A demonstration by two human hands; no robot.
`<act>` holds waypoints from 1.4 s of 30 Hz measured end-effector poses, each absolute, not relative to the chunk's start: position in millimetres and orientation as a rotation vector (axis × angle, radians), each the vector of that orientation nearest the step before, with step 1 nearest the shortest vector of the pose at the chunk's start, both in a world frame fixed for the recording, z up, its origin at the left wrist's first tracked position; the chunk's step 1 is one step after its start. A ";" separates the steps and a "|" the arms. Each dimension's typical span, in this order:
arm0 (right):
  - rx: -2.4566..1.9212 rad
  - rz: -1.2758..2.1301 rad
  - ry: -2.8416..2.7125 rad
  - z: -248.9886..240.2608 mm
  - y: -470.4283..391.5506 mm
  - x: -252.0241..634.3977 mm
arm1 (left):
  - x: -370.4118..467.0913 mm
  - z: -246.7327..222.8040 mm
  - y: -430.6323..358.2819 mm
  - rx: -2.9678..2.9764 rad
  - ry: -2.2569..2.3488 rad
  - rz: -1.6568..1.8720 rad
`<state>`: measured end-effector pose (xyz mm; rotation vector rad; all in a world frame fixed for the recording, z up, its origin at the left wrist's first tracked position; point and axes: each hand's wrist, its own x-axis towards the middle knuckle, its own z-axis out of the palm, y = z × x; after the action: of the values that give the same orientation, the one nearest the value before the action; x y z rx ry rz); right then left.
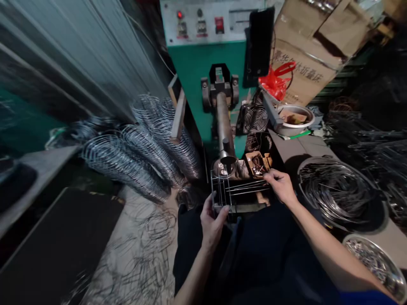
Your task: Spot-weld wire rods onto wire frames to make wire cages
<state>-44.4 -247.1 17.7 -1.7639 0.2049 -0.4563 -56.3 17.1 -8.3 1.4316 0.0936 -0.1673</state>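
Metal rack [221, 186], lower centre of the picture: the left hand [211, 218] clasps it between thumb and fingers — likely for steadiness — while the right hand [281, 185] pinches rods [248, 186] by one end, seemingly for control.

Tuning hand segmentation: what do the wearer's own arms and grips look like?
Left grip and right grip: human hands, no gloves. Left forearm and right forearm uncovered where visible, no watch seen. Blue fabric, apparently a sleeve, by the right arm; no left sleeve in frame.
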 end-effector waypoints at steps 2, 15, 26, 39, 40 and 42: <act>-1.785 -0.432 0.201 15.1 -240.1 -38.4 | -56.0 -8.6 16.1 1.421 0.098 -0.166; -1.629 -0.459 0.226 -11.5 -251.4 -27.4 | -50.3 -12.2 9.3 1.379 0.125 -0.165; -1.611 -0.461 0.265 -27.0 -254.1 -19.6 | -47.7 -9.5 0.6 1.347 0.174 -0.149; -1.600 -0.393 0.300 -24.4 -254.4 -9.8 | -39.6 -8.2 0.4 1.331 0.161 -0.137; -1.603 -0.392 0.302 -23.3 -253.7 -9.5 | -39.3 -8.0 0.5 1.332 0.160 -0.135; -1.607 -0.388 0.307 -21.1 -252.2 -8.9 | -38.5 -8.8 0.8 1.341 0.147 -0.129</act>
<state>-8.9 -252.2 -21.1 -1.6065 0.3065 -0.3883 -38.5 0.8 -8.8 1.3410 0.1468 -0.1295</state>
